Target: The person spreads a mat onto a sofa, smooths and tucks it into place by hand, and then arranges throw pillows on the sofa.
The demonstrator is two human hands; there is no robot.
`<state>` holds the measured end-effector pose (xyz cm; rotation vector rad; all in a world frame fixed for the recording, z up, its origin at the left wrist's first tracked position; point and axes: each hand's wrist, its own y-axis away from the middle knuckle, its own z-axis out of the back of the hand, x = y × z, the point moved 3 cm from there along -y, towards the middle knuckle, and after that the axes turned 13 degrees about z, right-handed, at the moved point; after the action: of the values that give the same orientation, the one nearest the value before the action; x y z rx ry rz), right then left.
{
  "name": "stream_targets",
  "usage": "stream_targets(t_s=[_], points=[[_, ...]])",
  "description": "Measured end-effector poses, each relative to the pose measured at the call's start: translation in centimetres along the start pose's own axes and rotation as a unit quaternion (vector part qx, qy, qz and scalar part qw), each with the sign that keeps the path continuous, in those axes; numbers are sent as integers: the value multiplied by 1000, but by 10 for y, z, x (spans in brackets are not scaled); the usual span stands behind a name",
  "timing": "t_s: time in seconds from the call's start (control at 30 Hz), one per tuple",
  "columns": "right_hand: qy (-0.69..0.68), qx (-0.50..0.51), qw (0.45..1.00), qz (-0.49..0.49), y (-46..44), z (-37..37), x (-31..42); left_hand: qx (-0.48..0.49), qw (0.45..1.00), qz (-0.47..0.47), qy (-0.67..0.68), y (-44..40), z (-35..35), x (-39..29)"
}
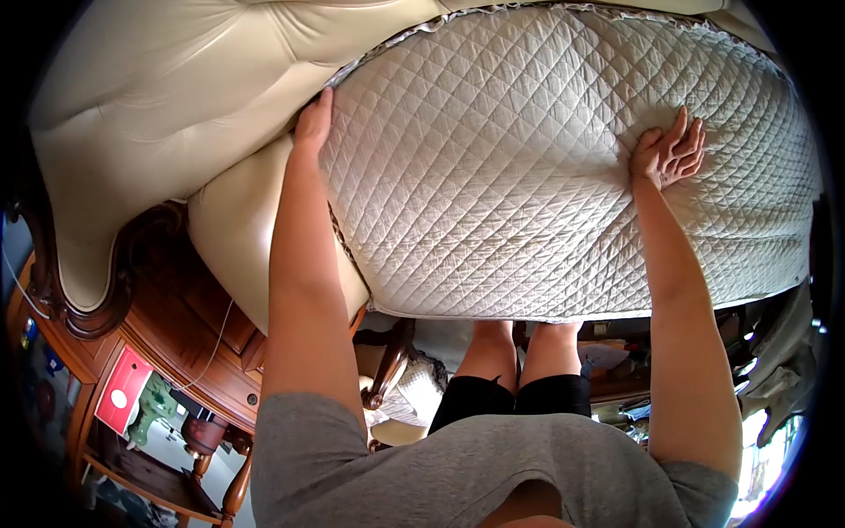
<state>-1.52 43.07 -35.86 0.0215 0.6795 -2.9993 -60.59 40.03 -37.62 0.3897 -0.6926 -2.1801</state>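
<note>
- The quilted cover (493,185) lies across the sofa, from the middle of the frame to its right side; its far edge, with ruffled trim (422,32), runs along the foot of the cream backrest (202,79).
- My left grip (314,123) is at the cover's left edge, upper left of centre, where the cream seat (238,216) meets the backrest. The thumb shows; the other fingers are hidden, so I cannot tell whether I am pinching cloth or only pushing into the seam. Either way, I judge that being at this edge lets me control how the cover sits there.
- My right grip (671,157) is released: it rests on the cover in the upper right, fingers loosely spread, with nothing clasped. Soft creases gather near it, so I take it to be steadying or smoothing the cloth by contact alone.
- My arms are set wide, probably so that I can handle both parts of the cover at once.
- The cover's near edge falls just in front of my legs (556,341), at lower centre; standing this close seems to be what lets me reach the back seam.
- A wooden cabinet (163,304) stands at lower left, its red box (124,387) well apart from my hands.
</note>
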Motion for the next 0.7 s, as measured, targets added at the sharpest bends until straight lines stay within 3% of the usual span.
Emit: stream_targets(t_s=[0.13,0.3,0.43,0.5,0.6,0.7], points=[[-7,-13,1000,3,0,2,1,0,999,39,14,-50,-19,28],[-6,-10,1000,2,1,-2,-4,-44,995,94,-7,-14,-13,10],[2,7,1000,-19,2,-3,-7,-223,974,-28,20,67,-18,-35],[-7,3,999,-31,4,-3,-8,-374,899,-226,32,99,-40,-56],[-20,19,999,-27,3,-3,-8,-328,892,-310,-17,127,-49,-113],[1,36,999,-29,2,-3,-10,-311,909,-277,-17,127,-45,-150]])
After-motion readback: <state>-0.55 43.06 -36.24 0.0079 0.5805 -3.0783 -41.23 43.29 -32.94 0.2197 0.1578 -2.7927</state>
